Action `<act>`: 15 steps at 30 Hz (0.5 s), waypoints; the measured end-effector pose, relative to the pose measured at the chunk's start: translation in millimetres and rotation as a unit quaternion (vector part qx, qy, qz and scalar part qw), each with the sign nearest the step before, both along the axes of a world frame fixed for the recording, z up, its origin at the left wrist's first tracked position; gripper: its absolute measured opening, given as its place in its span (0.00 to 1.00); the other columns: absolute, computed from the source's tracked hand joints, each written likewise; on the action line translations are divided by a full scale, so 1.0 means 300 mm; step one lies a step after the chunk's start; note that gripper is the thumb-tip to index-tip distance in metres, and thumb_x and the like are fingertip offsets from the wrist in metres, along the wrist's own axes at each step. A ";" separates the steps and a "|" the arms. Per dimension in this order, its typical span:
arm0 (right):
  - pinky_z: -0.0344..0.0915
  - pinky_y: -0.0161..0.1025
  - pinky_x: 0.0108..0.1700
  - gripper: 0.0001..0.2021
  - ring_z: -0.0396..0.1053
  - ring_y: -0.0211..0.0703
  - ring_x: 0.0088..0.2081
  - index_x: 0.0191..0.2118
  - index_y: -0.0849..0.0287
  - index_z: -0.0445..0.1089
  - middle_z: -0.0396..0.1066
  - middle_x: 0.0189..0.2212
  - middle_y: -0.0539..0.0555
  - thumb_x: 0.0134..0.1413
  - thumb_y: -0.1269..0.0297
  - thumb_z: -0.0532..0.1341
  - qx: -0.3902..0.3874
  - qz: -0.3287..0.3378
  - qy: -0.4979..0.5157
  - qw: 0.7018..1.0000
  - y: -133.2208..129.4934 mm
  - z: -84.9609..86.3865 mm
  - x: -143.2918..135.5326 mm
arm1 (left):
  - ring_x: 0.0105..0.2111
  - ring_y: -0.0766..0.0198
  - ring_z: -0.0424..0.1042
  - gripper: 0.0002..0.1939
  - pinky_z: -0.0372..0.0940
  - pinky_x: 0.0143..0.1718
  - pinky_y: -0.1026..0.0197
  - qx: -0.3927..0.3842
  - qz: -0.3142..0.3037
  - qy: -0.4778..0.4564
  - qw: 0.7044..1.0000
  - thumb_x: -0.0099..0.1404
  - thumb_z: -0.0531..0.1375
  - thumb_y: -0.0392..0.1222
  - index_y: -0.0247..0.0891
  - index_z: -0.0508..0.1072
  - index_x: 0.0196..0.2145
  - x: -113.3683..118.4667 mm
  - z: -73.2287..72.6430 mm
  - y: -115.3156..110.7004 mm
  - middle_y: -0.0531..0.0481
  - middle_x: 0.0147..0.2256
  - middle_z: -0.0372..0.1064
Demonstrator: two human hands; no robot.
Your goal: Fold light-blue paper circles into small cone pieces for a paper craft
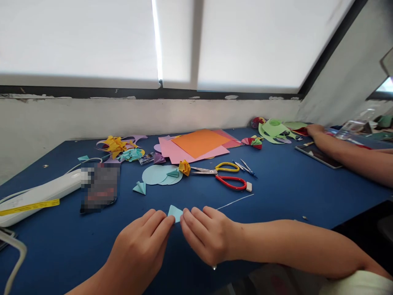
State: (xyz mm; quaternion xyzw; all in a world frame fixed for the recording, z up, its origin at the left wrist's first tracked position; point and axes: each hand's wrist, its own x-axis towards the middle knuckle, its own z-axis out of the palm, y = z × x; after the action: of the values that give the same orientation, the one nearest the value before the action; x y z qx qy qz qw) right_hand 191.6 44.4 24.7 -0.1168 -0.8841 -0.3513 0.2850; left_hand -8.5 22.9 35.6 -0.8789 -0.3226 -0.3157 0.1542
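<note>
Head view, light blue paper (175, 212): a small folded piece, pinched between both hands over the near part of the blue table (276, 196), its pointed top showing above the fingers.
Left hand (143, 237): closed on the paper's left side, thumb and forefinger in a narrow pinch.
Right hand (210, 235): fingertips together at the paper's right edge, also a narrow pinch.
Thin pale strand (236, 201): lies slantwise just beyond the right hand.
Folded blue cone (140, 188): on the table, beyond the left hand.
Light blue circles (153, 175): overlapping and flat, with another blue fold (172, 173) on top.
Yellow folded paper (184, 167): at the circles' right edge, by the scissor tips.
Scissors (205, 171): one yellow handle loop, one red, blades pointing left; a small white block (249, 187) sits against the red loop.
Coloured sheets (199, 142): orange over pink, farther back toward the wall.
Dark phone (102, 186): left of the circles, its screen blurred, beside a white power strip (43, 198).
Green scraps (274, 129): far right, near the wall.
Another person's arm (353, 151): reaches in from the right, above a tablet (319, 155).
</note>
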 end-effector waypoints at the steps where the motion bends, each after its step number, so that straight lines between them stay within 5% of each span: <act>1: 0.62 0.38 0.25 0.10 0.71 0.47 0.32 0.37 0.72 0.71 0.73 0.34 0.64 0.55 0.74 0.53 0.002 -0.002 -0.001 1.000 0.000 0.000 0.000 | 0.27 0.63 0.66 0.07 0.63 0.26 0.61 0.003 -0.005 -0.005 1.000 0.65 0.53 0.29 0.32 0.70 0.37 -0.001 0.000 0.000 0.47 0.28 0.68; 15: 0.60 0.38 0.24 0.10 0.70 0.48 0.32 0.37 0.71 0.70 0.72 0.34 0.64 0.54 0.73 0.53 0.012 -0.012 -0.008 1.000 0.003 -0.018 -0.006 | 0.26 0.61 0.70 0.07 0.67 0.29 0.57 0.071 -0.015 0.038 0.997 0.63 0.54 0.28 0.30 0.71 0.33 -0.001 0.006 0.000 0.45 0.27 0.71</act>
State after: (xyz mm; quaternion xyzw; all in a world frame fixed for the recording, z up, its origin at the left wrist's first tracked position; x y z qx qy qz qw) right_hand 189.8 45.4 19.2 -0.1211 -0.8804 -0.3666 0.2754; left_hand -8.7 23.0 37.3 -0.8819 -0.2796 -0.3068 0.2235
